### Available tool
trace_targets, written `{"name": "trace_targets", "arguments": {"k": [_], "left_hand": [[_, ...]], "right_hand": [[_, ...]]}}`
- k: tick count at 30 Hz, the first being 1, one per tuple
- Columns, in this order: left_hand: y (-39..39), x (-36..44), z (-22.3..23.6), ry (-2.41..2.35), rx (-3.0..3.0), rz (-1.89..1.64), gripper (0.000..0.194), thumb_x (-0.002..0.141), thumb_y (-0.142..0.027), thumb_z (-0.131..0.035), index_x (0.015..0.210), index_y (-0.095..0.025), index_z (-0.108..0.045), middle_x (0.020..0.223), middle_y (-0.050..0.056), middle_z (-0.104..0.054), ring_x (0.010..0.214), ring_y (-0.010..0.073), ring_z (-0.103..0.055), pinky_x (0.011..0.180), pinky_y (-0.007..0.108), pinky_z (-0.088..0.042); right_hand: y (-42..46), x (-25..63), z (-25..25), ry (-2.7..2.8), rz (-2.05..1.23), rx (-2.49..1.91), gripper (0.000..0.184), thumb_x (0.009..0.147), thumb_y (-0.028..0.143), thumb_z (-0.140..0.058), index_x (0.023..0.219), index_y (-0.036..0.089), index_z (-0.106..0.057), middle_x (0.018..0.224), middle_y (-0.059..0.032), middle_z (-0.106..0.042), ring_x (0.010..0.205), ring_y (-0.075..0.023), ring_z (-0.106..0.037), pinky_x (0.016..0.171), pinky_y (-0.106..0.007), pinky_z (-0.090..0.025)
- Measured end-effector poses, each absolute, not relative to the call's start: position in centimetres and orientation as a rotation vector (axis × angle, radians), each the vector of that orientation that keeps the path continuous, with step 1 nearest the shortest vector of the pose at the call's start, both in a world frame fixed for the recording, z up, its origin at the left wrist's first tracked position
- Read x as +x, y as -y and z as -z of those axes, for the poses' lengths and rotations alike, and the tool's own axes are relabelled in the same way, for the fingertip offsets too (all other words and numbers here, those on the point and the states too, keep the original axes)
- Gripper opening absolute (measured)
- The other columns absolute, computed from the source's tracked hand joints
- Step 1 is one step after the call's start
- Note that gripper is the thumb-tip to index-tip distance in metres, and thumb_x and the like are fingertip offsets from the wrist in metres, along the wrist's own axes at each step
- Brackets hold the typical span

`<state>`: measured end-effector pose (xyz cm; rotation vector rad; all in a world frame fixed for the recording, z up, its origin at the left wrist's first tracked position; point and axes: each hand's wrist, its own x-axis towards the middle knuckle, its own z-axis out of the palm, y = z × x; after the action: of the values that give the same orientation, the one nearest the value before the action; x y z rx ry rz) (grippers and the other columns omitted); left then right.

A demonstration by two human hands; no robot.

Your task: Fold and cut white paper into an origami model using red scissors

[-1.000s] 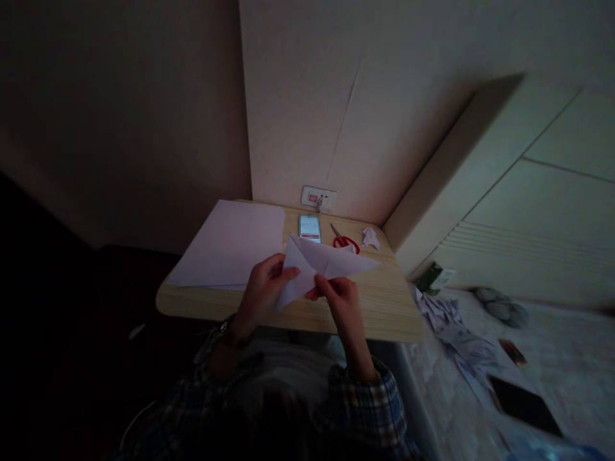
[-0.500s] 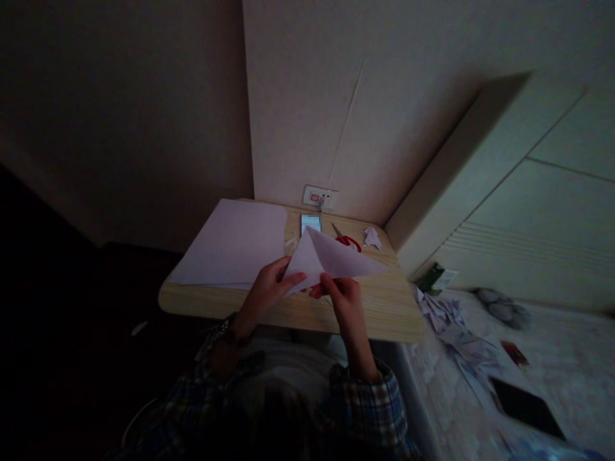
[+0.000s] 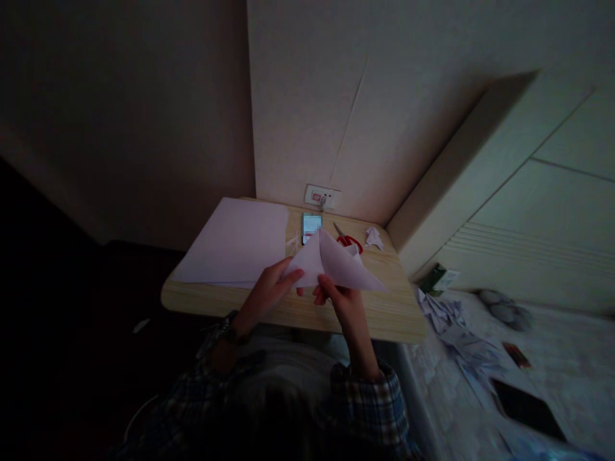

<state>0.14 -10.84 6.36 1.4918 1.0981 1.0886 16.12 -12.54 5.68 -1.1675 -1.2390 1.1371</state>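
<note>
Head: folded paper (image 3: 310, 259) in left hand (image 3: 271, 285)

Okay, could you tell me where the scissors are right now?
In the head view, the scissors lie on the table, between the phone and the small folded paper.

Dim, soft shadows, dark corners.

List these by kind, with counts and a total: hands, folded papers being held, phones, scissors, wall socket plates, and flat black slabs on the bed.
Hands: 2 (left hand, right hand)
Held folded paper: 1
Phone: 1
Scissors: 1
Wall socket plate: 1
Flat black slab: 1
Total: 7
</note>
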Motion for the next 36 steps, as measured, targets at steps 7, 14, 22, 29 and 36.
{"name": "trace_targets", "arguments": {"k": [7, 14, 22, 29, 36], "left_hand": [[10.8, -0.7, -6.4, -1.199, 1.478, -1.050, 0.033, 0.076, -0.048, -0.056, 0.064, -0.017, -0.060, 0.052, 0.000, -0.064, 0.049, 0.0124, -0.048, 0.045, 0.020, -0.036], [10.9, -1.1, -6.5, -1.145, 1.463, -1.109, 0.032, 0.076, -0.046, -0.058, 0.063, -0.017, -0.060, 0.054, 0.000, -0.064, 0.044, 0.0119, -0.053, 0.045, 0.021, -0.042], [10.1, -0.8, -8.4, -1.101, 1.373, -1.360, 0.031, 0.064, -0.034, -0.073, 0.088, -0.015, -0.067, 0.085, 0.005, -0.071, 0.079, 0.0183, -0.065, 0.073, 0.026, -0.051], [9.8, -0.5, -9.4, -1.101, 1.328, -1.433, 0.021, 0.066, -0.032, -0.069, 0.060, -0.015, -0.058, 0.058, -0.003, -0.056, 0.057, 0.0102, -0.050, 0.052, 0.019, -0.039], [9.6, -1.0, -8.7, -1.200, 1.405, -1.559, 0.019, 0.068, -0.028, -0.067, 0.058, -0.017, -0.055, 0.056, -0.006, -0.051, 0.055, 0.0092, -0.046, 0.053, 0.019, -0.038]], "right_hand": [[12.5, 16.3, -5.2, 1.216, -1.089, -1.174, 0.038, 0.073, 0.049, -0.065, 0.051, 0.018, -0.059, 0.045, -0.0006, -0.056, 0.045, -0.0133, -0.052, 0.051, -0.027, -0.044], [12.7, 16.3, -5.5, 1.228, -1.120, -1.136, 0.036, 0.076, 0.044, -0.065, 0.051, 0.019, -0.058, 0.044, 0.0015, -0.054, 0.046, -0.0124, -0.051, 0.056, -0.027, -0.044], [13.0, 16.1, -5.5, 1.404, -1.155, -1.231, 0.038, 0.076, 0.049, -0.061, 0.051, 0.020, -0.057, 0.045, 0.0013, -0.054, 0.047, -0.0135, -0.052, 0.056, -0.027, -0.044], [12.9, 15.7, -5.2, 1.470, -1.179, -1.246, 0.031, 0.073, 0.046, -0.064, 0.058, 0.019, -0.061, 0.053, -0.0010, -0.061, 0.052, -0.0158, -0.057, 0.057, -0.028, -0.046], [12.3, 17.0, -5.3, 1.290, -0.970, -1.170, 0.022, 0.071, 0.040, -0.069, 0.074, 0.018, -0.068, 0.073, -0.0025, -0.069, 0.071, -0.0189, -0.062, 0.068, -0.030, -0.048]]}}
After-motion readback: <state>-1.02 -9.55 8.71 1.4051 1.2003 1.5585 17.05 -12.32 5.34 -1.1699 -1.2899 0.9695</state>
